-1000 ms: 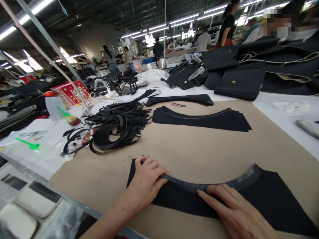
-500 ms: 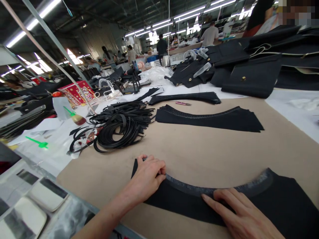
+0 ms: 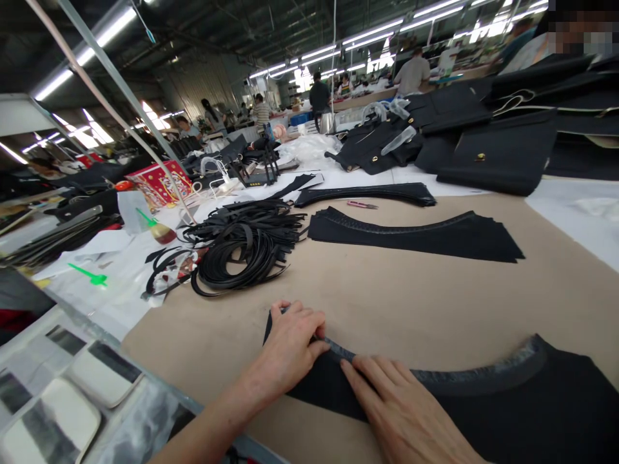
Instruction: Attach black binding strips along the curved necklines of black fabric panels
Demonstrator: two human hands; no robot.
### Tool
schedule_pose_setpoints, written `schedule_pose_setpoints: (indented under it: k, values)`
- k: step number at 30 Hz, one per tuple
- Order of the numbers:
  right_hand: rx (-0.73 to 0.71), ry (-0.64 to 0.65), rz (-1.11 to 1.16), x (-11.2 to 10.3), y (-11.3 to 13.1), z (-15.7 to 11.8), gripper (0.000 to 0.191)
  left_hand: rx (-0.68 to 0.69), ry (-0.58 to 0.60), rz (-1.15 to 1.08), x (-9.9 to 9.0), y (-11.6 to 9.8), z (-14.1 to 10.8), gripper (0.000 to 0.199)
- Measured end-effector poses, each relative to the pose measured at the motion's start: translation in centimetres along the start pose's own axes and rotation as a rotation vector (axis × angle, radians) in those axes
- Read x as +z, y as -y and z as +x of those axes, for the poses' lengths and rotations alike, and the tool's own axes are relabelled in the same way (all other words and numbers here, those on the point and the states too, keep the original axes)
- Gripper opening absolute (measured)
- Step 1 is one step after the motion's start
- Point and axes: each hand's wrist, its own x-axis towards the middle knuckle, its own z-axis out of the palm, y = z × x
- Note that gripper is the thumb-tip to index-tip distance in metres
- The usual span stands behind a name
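Note:
A long black material panel (image 3: 488,412) with a curved upper edge lies across the near part of the table. Along that edge runs a dull greyish strip. My left hand (image 3: 294,345) is closed at the panel's left end, its fingers curled over the edge and the thumb close to them. Just to its right, my right hand (image 3: 394,393) rests on the panel with fingers stretched out and lying flat, fingertips along the curved edge. The surface under both palms is hidden.
Beyond the hands lie a stack of similar black panels (image 3: 411,238), a second stack (image 3: 367,193) and pink thread snips (image 3: 362,204). Coiled black strips (image 3: 236,261) sit to the left, near a green-tipped bottle (image 3: 162,231). Black bags (image 3: 498,154) are piled at back right.
My right hand has slid left along the curved edge, close to my left hand. The left hand keeps its place on the panel. The view has shifted slightly.

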Motion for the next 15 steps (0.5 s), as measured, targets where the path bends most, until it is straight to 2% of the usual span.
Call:
schedule_pose_setpoints:
  k: [3, 8, 15]
  values:
    - [-0.004, 0.015, -0.055, 1.0, 0.3, 0.3, 0.050, -0.026, -0.012, -0.038, -0.7, 1.3, -0.2, 0.012]
    - [-0.015, -0.011, -0.072, 1.0, 0.2, 0.2, 0.049, -0.034, 0.027, -0.153, -1.9, 3.7, -0.2, 0.012]
    - [-0.016, -0.042, -0.085, 1.7, 0.1, 0.0, 0.049, -0.091, 0.011, -0.181, -1.3, 4.5, 0.1, 0.007]
